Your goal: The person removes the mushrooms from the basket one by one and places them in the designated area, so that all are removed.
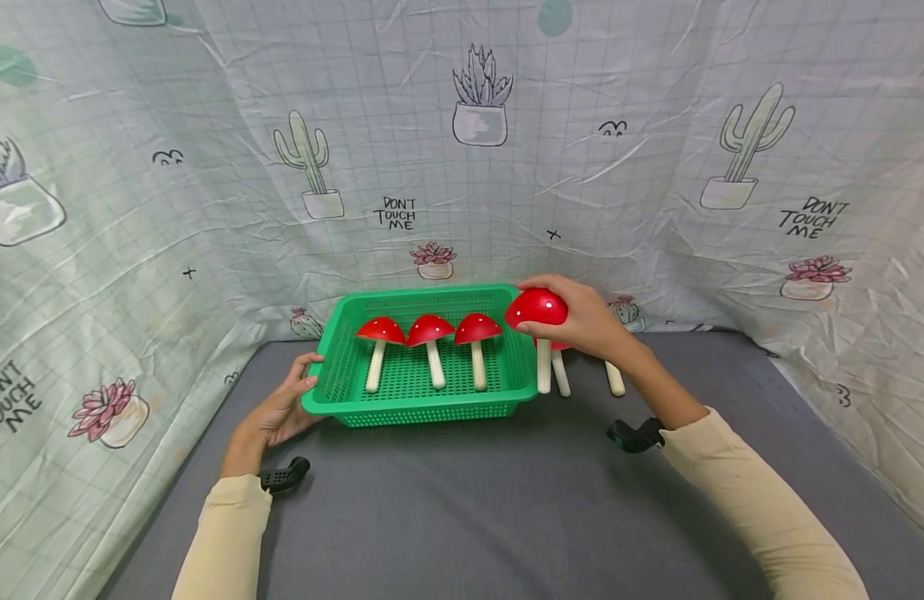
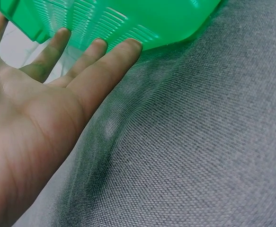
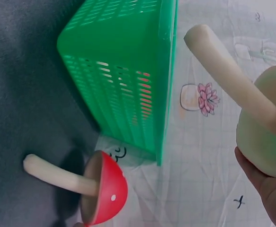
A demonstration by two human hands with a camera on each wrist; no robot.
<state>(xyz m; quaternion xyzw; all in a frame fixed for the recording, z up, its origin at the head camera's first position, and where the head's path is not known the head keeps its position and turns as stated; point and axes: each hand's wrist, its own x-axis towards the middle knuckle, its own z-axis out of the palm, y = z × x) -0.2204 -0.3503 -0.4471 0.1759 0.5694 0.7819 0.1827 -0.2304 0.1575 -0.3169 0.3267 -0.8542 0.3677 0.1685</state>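
Note:
My right hand (image 1: 577, 317) grips a toy mushroom (image 1: 540, 308) by its red, white-dotted cap, raised beside the right rim of a green plastic basket (image 1: 432, 410). Its pale stem points down; in the right wrist view the cap's underside (image 3: 265, 146) shows. Three similar mushrooms (image 1: 435, 358) lie in a row inside the basket, stems toward me. At the basket's left side my left hand (image 1: 285, 408) touches the wall, with its fingers (image 2: 104, 71) stretched out straight along it in the left wrist view.
Another red-capped mushroom (image 3: 107, 189) lies on the grey tabletop (image 1: 462, 508) just right of the basket. One more pale stem (image 1: 615, 379) shows beneath my right wrist, its upper part hidden. A cactus-print cloth (image 1: 402, 125) hangs close behind the basket and along both sides.

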